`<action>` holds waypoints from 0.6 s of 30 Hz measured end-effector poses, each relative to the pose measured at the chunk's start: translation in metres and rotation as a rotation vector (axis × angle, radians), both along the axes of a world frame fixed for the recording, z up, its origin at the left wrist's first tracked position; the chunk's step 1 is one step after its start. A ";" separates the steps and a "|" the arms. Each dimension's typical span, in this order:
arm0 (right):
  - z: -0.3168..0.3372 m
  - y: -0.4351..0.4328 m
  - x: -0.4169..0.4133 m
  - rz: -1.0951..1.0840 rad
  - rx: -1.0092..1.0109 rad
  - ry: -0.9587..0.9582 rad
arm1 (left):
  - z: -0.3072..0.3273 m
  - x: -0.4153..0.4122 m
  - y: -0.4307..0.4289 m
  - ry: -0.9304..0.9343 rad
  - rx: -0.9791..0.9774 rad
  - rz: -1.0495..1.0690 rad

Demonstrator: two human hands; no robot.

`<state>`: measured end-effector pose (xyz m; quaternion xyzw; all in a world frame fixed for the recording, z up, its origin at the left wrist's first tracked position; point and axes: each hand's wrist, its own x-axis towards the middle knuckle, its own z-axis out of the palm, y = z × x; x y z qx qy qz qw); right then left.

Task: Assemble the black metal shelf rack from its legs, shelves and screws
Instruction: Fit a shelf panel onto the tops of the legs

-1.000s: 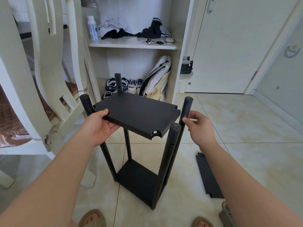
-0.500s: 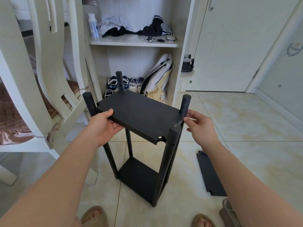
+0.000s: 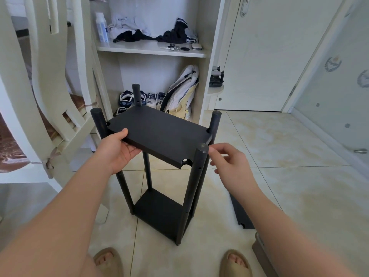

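While the left hand (image 3: 117, 150) grips the short left edge of the loose shelf (image 3: 159, 134), thumb on top and fingers beneath, the right hand (image 3: 227, 160) hovers just beside the shelf's near right corner. Its fingers are loosely bent and hold nothing. Whether a fingertip touches the near right leg (image 3: 196, 176) cannot be told. The shelf lies tilted among the tops of the four upright legs (image 3: 98, 120), near right corner lowest, and the notch (image 3: 185, 162) at that corner stands just short of the near right leg. Well below the shelf, the bottom shelf (image 3: 159, 212) joins the legs at their feet. A spare shelf (image 3: 239, 214) lies on the floor, below and to the right of the shelf. No screws are visible.

Judged hazards:
1. Carried at one end only, the shelf may pivot and drop, and sandalled feet (image 3: 235, 262) stand below it.
2. The legs, seemingly fastened only at their lower ends, lean apart at the top, so a notch may miss its leg or wedge against it.
3. Seated while tilted, the shelf's corner holes would probably not meet the leg holes, and a screw could go in crooked.
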<state>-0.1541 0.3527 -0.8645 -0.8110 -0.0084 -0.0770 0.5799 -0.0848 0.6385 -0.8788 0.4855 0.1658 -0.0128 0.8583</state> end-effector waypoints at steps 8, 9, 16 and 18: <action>0.000 0.015 -0.025 0.081 -0.172 -0.151 | 0.001 -0.004 -0.001 -0.011 -0.027 0.011; -0.002 0.017 -0.022 0.083 -0.235 -0.153 | 0.001 -0.004 -0.002 -0.014 -0.029 0.017; -0.005 0.002 0.003 0.037 -0.271 -0.154 | 0.003 -0.005 -0.018 -0.014 -0.081 0.092; -0.005 -0.009 0.014 0.005 -0.251 -0.133 | 0.004 -0.005 -0.028 -0.021 -0.089 0.104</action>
